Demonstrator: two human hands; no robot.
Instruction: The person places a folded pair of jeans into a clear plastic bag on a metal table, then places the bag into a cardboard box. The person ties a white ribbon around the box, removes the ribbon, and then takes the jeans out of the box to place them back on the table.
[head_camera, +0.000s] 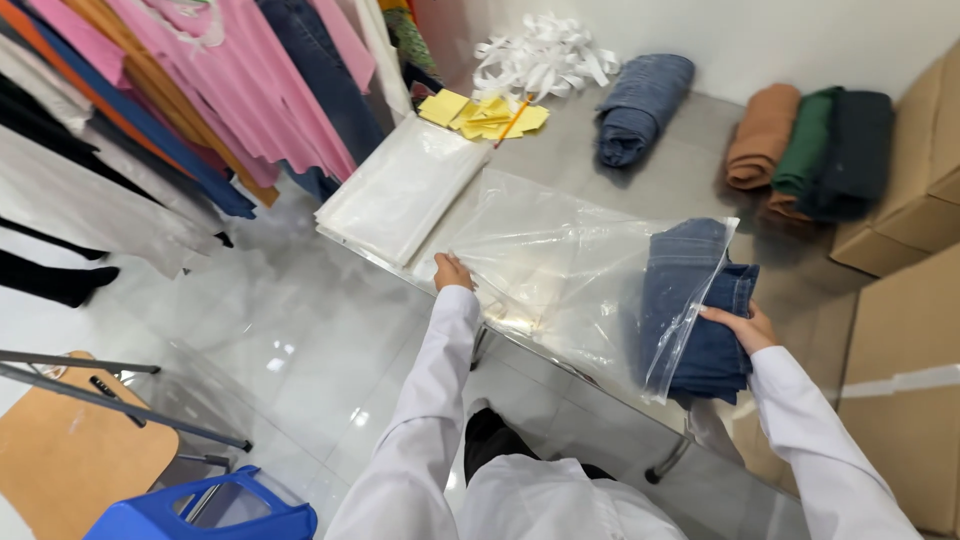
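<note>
A large clear plastic bag lies flat on the grey table. Folded blue jeans sit halfway inside the bag's open mouth at the right. My right hand presses on the jeans' near edge, fingers on the denim. My left hand pinches the bag's closed left end against the table edge. Both arms wear white sleeves.
A stack of clear bags lies at the table's left. Yellow notes with a pencil, white ribbon strips, rolled jeans and folded brown, green and dark garments lie farther back. Cardboard boxes stand right; hanging clothes left.
</note>
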